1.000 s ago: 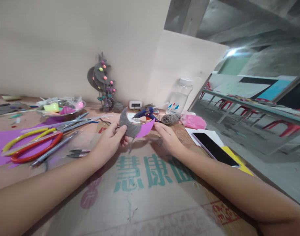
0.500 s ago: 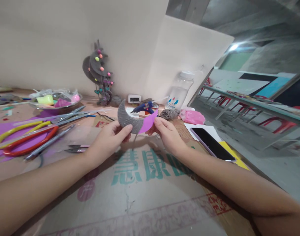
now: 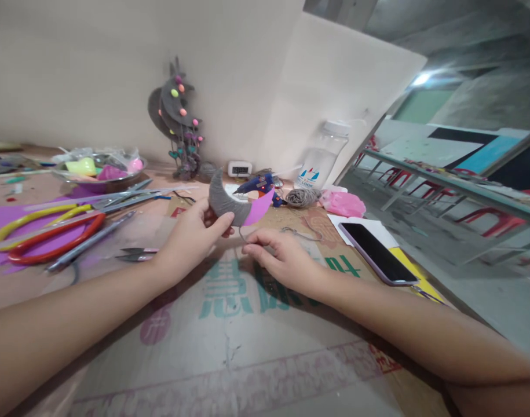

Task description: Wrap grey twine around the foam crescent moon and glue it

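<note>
A crescent shape is wrapped in grey yarn over most of its length, with its right tip bare purple. My left hand grips its lower left part, thumb in front. Just below the purple tip, my right hand pinches the grey yarn strand that hangs from the crescent's underside. Behind my right hand the strand trails across the cardboard toward a ball of grey yarn. A blue glue gun lies just behind the crescent.
Scissors with yellow and red handles, a pen and small snips lie left. A tray of craft bits, a crescent ornament, a timer and a bottle stand behind. Right lies a phone.
My right hand has left the purple tip and moved down and left onto the yarn strand. My left hand still holds the crescent.
</note>
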`<move>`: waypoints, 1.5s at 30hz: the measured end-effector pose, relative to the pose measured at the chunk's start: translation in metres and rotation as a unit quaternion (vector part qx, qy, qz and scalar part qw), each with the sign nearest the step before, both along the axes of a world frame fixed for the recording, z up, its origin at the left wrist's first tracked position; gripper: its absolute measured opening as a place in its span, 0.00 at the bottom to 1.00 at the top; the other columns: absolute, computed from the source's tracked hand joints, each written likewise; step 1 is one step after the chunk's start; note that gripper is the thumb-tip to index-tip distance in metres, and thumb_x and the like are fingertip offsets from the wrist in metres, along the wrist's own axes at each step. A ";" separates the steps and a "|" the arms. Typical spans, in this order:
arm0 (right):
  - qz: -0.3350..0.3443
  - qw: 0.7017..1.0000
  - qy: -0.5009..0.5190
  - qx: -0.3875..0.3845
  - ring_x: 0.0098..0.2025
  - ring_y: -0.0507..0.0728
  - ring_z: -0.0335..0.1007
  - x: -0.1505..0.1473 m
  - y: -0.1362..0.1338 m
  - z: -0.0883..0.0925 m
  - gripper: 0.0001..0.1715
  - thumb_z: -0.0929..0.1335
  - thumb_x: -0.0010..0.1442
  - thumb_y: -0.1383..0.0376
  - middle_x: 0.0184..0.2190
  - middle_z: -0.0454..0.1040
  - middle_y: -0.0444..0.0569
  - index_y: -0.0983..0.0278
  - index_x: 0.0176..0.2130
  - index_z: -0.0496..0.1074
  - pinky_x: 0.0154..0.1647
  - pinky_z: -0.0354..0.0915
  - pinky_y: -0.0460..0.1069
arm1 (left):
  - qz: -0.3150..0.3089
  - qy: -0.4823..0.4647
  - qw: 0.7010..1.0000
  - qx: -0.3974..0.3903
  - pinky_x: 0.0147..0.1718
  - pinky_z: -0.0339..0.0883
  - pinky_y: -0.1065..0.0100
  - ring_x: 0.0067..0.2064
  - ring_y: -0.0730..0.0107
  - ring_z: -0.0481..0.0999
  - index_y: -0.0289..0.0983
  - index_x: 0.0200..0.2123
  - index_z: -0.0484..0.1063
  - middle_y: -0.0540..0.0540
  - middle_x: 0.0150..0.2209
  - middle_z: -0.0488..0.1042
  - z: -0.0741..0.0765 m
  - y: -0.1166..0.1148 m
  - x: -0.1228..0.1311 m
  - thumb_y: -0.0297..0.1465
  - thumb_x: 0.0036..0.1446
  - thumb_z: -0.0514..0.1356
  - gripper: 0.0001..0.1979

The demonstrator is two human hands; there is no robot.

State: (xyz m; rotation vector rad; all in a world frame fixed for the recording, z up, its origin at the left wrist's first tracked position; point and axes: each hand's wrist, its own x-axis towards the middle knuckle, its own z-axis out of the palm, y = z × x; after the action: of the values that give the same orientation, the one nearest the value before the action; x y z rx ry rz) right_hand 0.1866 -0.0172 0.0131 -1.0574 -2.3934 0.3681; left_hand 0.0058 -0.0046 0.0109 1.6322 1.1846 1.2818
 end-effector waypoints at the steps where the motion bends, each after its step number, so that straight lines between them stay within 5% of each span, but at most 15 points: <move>1: -0.006 0.999 -0.023 0.040 0.27 0.49 0.66 0.002 0.001 0.000 0.12 0.61 0.63 0.63 0.26 0.73 0.44 0.65 0.33 0.70 0.29 0.58 0.44 | -0.010 -0.017 1.000 0.001 0.29 0.66 0.72 0.29 0.72 0.73 0.35 0.40 0.67 0.50 0.28 0.72 0.000 0.000 0.000 0.31 0.54 0.58 0.10; 5: -0.039 0.969 -0.101 0.221 0.29 0.52 0.67 0.012 0.004 0.007 0.15 0.59 0.64 0.62 0.28 0.74 0.48 0.66 0.40 0.71 0.29 0.56 0.46 | -0.024 -0.049 0.998 0.007 0.28 0.67 0.71 0.27 0.72 0.74 0.40 0.60 0.50 0.52 0.29 0.72 -0.002 0.000 -0.001 0.30 0.53 0.58 0.32; 10: -0.017 0.941 -0.131 0.312 0.28 0.51 0.66 0.018 0.005 0.015 0.15 0.59 0.65 0.62 0.26 0.72 0.47 0.65 0.35 0.71 0.28 0.56 0.46 | -0.028 0.022 0.999 0.025 0.32 0.65 0.70 0.32 0.70 0.73 0.37 0.42 0.69 0.49 0.30 0.72 -0.005 -0.001 -0.003 0.34 0.57 0.54 0.11; 12: -0.001 0.933 -0.132 0.334 0.28 0.51 0.65 0.018 0.004 0.017 0.15 0.59 0.64 0.62 0.25 0.71 0.46 0.65 0.33 0.70 0.28 0.56 0.46 | -0.038 0.048 0.997 0.038 0.33 0.64 0.70 0.34 0.70 0.72 0.38 0.38 0.70 0.49 0.31 0.72 -0.005 -0.001 -0.003 0.35 0.59 0.52 0.10; 20: -0.039 0.965 -0.097 0.240 0.23 0.49 0.61 0.015 0.002 0.030 0.18 0.59 0.64 0.60 0.21 0.68 0.44 0.65 0.28 0.69 0.26 0.53 0.45 | -0.058 0.073 0.993 0.066 0.39 0.64 0.66 0.40 0.66 0.71 0.39 0.39 0.65 0.47 0.40 0.70 -0.010 -0.001 0.000 0.36 0.44 0.66 0.19; 24: -0.063 0.980 -0.061 0.177 0.22 0.48 0.61 0.016 0.006 0.032 0.20 0.60 0.64 0.58 0.20 0.69 0.43 0.65 0.28 0.71 0.24 0.53 0.44 | -0.052 0.127 0.986 0.100 0.39 0.63 0.67 0.39 0.67 0.70 0.39 0.39 0.63 0.48 0.38 0.69 -0.011 -0.001 -0.001 0.34 0.48 0.64 0.16; 27: -0.042 0.985 -0.043 0.160 0.24 0.49 0.65 0.020 0.010 0.032 0.13 0.64 0.61 0.57 0.25 0.73 0.42 0.62 0.36 0.73 0.26 0.56 0.44 | -0.054 0.135 0.982 0.119 0.40 0.63 0.66 0.40 0.67 0.69 0.39 0.39 0.63 0.48 0.38 0.68 -0.013 0.000 -0.002 0.35 0.50 0.62 0.14; 31: 0.050 0.970 -0.089 0.219 0.34 0.51 0.70 0.024 0.012 0.034 0.13 0.65 0.60 0.60 0.35 0.77 0.44 0.59 0.45 0.71 0.33 0.61 0.45 | -0.056 0.133 0.981 0.129 0.40 0.64 0.66 0.40 0.67 0.70 0.39 0.39 0.63 0.48 0.39 0.68 -0.016 0.001 -0.003 0.34 0.52 0.61 0.12; 38: 0.063 0.928 -0.126 0.344 0.27 0.49 0.66 0.024 0.011 0.034 0.14 0.60 0.64 0.65 0.24 0.72 0.45 0.64 0.32 0.72 0.27 0.57 0.45 | -0.046 0.150 0.977 0.147 0.40 0.64 0.67 0.40 0.68 0.69 0.39 0.38 0.63 0.48 0.38 0.68 -0.016 0.002 -0.004 0.35 0.50 0.63 0.14; 45: 0.102 0.896 -0.170 0.397 0.28 0.50 0.63 0.028 0.011 0.034 0.10 0.62 0.63 0.64 0.25 0.70 0.43 0.62 0.42 0.70 0.27 0.55 0.46 | -0.060 0.143 0.977 0.143 0.40 0.63 0.67 0.40 0.68 0.68 0.39 0.38 0.63 0.49 0.38 0.67 -0.017 0.002 -0.004 0.32 0.52 0.61 0.11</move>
State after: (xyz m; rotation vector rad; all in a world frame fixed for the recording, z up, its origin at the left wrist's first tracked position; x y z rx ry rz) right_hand 0.2144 -0.0060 0.0472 -0.5073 -2.5596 -0.7467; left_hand 0.0019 -0.0029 -0.0062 2.1237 1.0837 1.2112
